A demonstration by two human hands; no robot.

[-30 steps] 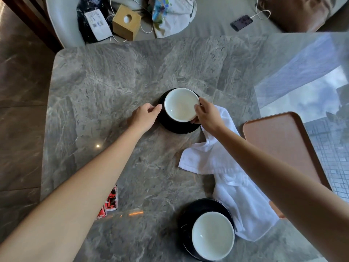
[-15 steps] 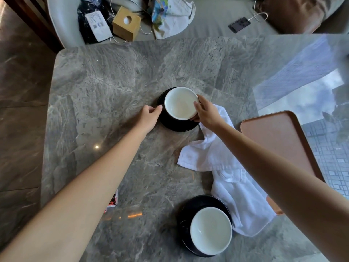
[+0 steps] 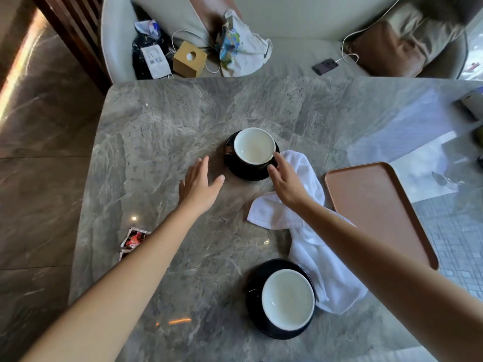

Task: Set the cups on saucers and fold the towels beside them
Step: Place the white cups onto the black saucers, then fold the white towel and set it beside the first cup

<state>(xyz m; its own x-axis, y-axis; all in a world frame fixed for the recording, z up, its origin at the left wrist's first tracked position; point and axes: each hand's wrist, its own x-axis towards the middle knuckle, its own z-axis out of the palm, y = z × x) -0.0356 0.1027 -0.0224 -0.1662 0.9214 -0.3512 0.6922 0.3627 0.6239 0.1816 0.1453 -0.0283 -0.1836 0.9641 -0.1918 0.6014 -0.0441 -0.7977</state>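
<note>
Far cup (image 3: 254,146) and near cup (image 3: 287,299) both sit on saucers (image 3: 245,175) left of the tray (image 3: 376,205), towel (image 3: 313,252) beside it not yet folded, left hand (image 3: 200,186) splayed empty, right hand (image 3: 288,184) touching the far cup with loose fingers.

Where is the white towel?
Head view: the white towel lies crumpled on the table, right of centre, beside the far cup and the near cup, left of the brown tray.

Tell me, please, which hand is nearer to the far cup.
Right. The right hand is at the near-right edge of the far cup; the left hand hovers apart, left of its saucer.
</note>
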